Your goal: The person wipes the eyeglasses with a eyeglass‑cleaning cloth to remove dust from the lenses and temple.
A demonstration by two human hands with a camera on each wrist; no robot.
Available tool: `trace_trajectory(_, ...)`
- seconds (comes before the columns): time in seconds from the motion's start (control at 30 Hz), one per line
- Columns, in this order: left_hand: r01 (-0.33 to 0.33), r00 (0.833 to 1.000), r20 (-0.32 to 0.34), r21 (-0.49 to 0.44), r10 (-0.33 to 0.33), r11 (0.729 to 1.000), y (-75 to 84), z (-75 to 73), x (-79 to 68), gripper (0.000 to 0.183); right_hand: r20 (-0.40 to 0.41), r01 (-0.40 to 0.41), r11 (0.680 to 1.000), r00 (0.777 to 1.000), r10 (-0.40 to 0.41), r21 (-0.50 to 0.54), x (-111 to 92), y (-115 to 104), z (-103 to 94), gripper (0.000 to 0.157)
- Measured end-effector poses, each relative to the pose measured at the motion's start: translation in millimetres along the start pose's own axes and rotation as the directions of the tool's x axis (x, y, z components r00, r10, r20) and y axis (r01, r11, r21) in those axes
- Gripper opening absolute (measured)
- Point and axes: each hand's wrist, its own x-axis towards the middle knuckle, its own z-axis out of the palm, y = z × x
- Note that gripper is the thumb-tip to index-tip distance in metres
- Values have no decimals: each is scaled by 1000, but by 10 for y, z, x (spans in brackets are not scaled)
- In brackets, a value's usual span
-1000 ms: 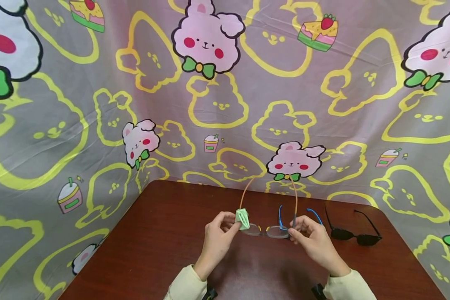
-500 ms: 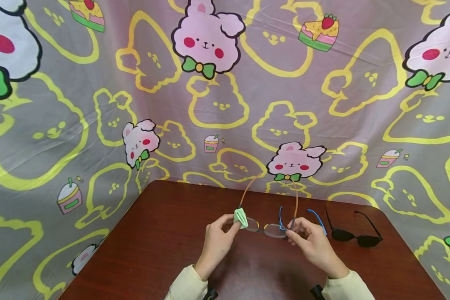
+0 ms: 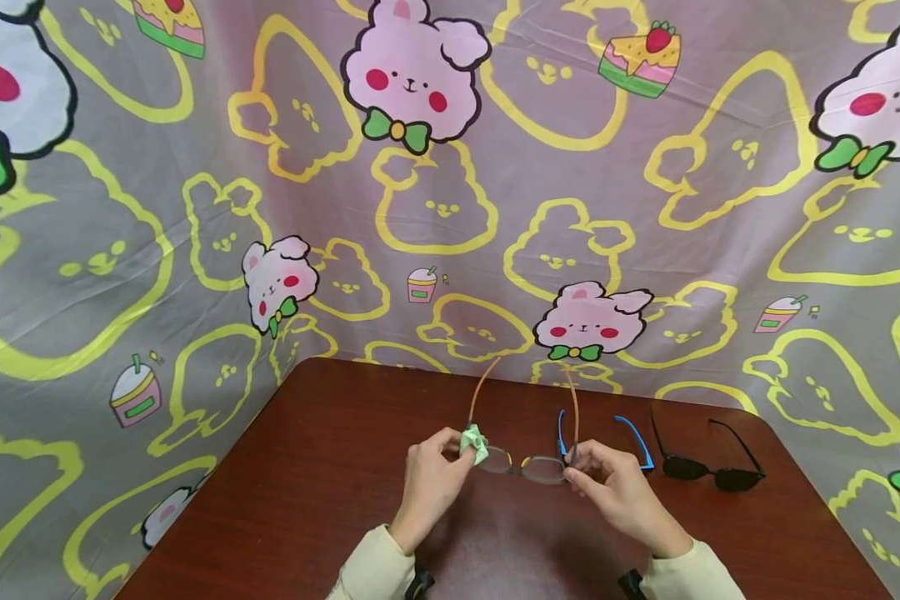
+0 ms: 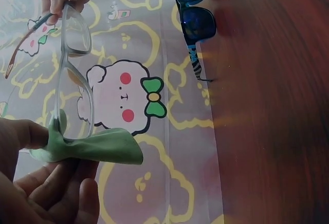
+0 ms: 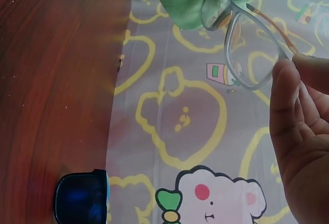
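Note:
A pair of clear-framed eyeglasses (image 3: pixel 543 470) with orange-brown temples is held up above the table, temples pointing away from me. My left hand (image 3: pixel 431 479) pinches a light green cloth (image 3: pixel 473 446) over the left end of the frame. In the left wrist view the cloth (image 4: pixel 110 146) folds around the edge of the near lens, thumb on one side and fingers on the other. The right hand (image 3: pixel 621 492) grips the other end near the hinge. From the right wrist, its thumb and fingertips are seen pinching the corner of the eyeglasses (image 5: pixel 227 54).
Blue-framed glasses (image 3: pixel 636 437) stand on the brown table (image 3: pixel 330 467) behind my right hand, partly hidden by it. Black sunglasses (image 3: pixel 686 469) lie to their right. A curtain (image 3: pixel 450 192) with cartoon rabbits encloses the table's back and sides.
The eyeglasses and both hands have shifted slightly left. The cloth has turned and bunched differently under the left fingers. More of the blue-framed glasses shows now.

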Motion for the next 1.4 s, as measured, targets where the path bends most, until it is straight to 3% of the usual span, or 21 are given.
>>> trace_trajectory(0.1,-7,1000,-11,42,7,999,2,-7,-9,3,17,29,999,999,-30,17,0,5,15,22)
trace_trajectory(0.27,-69,995,-58,102,75,992,37,-21,-10,4,24,47,999,999,-48,17,10,-2,49,23)
trace_trajectory(0.47,-125,983,-123,92,135,988,70,-36,19,5,66,58,998,996,-57,-26,0,-5,96,22)
trace_trajectory(0.97,-175,969,-167,67,184,982,54,-48,50,6,105,70,997,992,-65,-44,4,-42,100,27)
trace_trajectory(1.4,-208,960,-182,42,213,977,106,-72,55,8,139,72,995,988,-62,-68,-101,347,124,24)
